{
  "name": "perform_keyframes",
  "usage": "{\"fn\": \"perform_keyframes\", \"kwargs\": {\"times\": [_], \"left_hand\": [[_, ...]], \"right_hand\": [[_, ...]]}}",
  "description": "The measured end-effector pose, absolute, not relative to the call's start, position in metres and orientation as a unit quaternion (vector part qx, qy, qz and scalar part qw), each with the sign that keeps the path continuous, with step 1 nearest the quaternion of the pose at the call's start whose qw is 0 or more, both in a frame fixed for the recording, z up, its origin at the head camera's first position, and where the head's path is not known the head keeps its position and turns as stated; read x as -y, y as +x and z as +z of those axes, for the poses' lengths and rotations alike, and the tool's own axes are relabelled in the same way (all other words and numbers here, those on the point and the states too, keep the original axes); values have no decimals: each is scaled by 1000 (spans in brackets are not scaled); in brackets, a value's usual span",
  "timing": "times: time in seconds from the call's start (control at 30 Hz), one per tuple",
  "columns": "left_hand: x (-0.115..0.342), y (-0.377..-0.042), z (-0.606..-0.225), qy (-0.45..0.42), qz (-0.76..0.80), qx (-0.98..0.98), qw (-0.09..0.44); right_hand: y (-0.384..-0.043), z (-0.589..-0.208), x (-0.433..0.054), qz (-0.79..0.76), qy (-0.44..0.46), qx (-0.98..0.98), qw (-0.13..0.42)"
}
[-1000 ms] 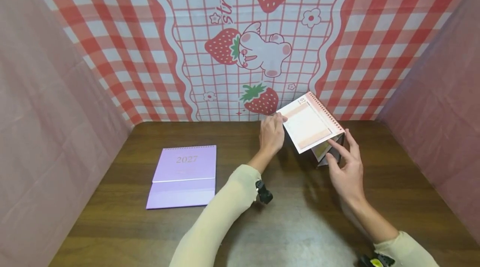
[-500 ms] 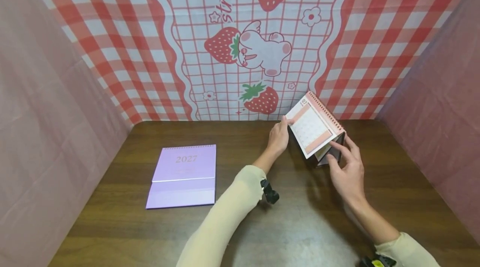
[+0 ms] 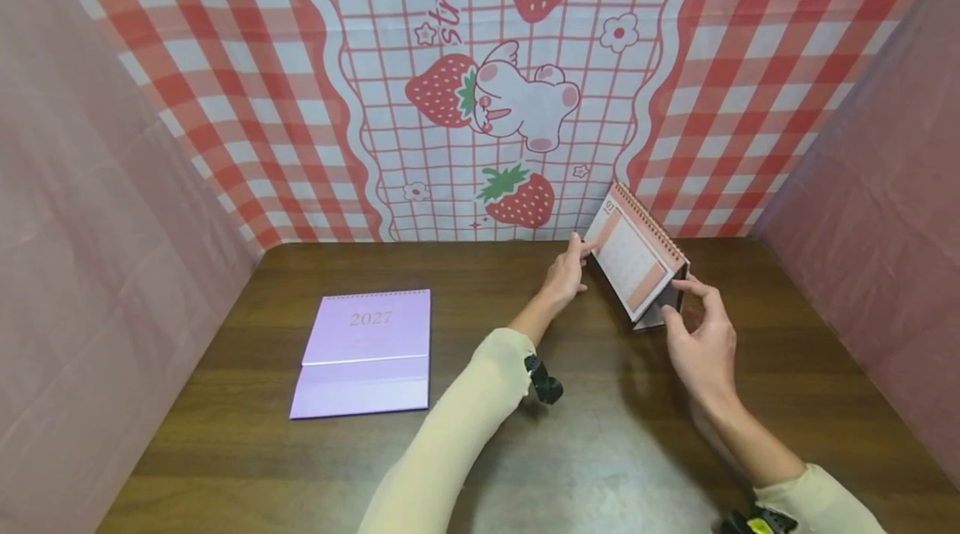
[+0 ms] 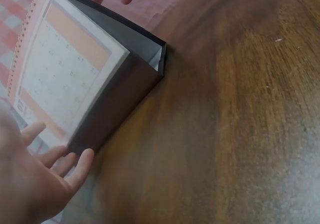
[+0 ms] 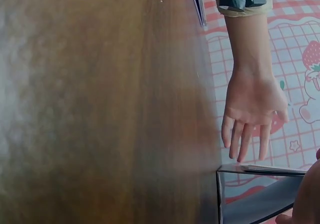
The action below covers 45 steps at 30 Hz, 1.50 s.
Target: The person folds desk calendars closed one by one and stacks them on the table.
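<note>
A pink desk calendar with a coil-bound top and "07" on its page stands as a tent at the back right. My left hand is beside its left edge, fingers extended, fingertips at the page's side. In the left wrist view the left hand has its fingers spread by the lower corner of the calendar. My right hand holds the calendar's right end, fingers curled at the upper edge and thumb near the open side. The right wrist view shows only part of the right hand.
A purple calendar marked 2027 lies at the left of the wooden table. A red-checked strawberry cloth hangs close behind the pink calendar. Pink curtains stand on both sides.
The raised calendar pages have come down against the stand's front panel. My left hand has moved right with them, and my right index finger has shifted outward from the open side.
</note>
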<state>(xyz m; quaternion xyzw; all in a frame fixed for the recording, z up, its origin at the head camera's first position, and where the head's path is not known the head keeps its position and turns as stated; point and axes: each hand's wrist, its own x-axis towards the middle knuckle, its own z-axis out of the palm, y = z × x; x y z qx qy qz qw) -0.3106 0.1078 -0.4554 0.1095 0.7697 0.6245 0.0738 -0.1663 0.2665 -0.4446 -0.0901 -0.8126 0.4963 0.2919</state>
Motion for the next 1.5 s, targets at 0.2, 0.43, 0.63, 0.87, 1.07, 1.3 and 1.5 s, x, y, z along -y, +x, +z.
{"fn": "perform_keyframes", "kwargs": {"times": [0.2, 0.43, 0.63, 0.87, 1.07, 1.3, 1.5], "left_hand": [[-118, -340, -470, 178, 553, -813, 40], [-124, -349, -458, 283, 496, -821, -11], [-117, -314, -416, 341, 444, -828, -33], [-119, -312, -413, 384, 409, -826, -51], [-122, -312, -411, 396, 375, -837, -48], [-122, -311, -407, 403, 316, -857, -49], [-123, -311, -409, 406, 326, -853, -41]], "right_hand": [[-165, -440, -269, 527, -93, 797, 281], [-162, -439, -276, 536, -94, 804, 241], [-157, -440, -276, 544, -105, 807, 203], [-155, -439, -274, 564, -90, 799, 187], [-154, -437, -272, 562, -82, 801, 190], [-154, -438, -271, 558, -83, 803, 192], [-155, -437, -271, 555, -87, 805, 191]]}}
